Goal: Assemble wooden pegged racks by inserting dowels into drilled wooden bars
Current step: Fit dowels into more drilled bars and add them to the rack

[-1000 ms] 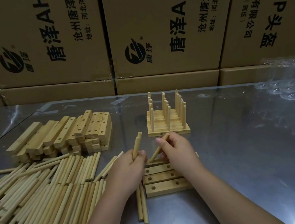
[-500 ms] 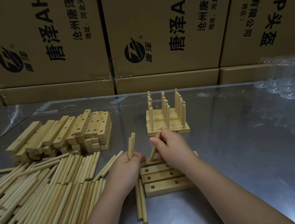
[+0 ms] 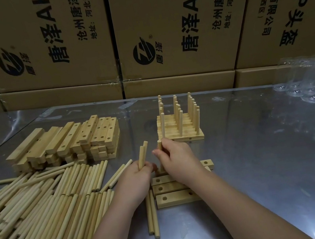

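Dim overhead lighting, bright glare streaks on reflective table point(image 3: 264, 164), wide-angle edge distortion, slightly soft focus

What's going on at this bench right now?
A person is building pegged racks by hand. The right hand pinches an upright dowel over the drilled bars lying in front, apparently seating it in a hole that the hand hides. The left hand grips two spare dowels. Finished racks stand just behind; loose dowels and stacked bars lie to the left.
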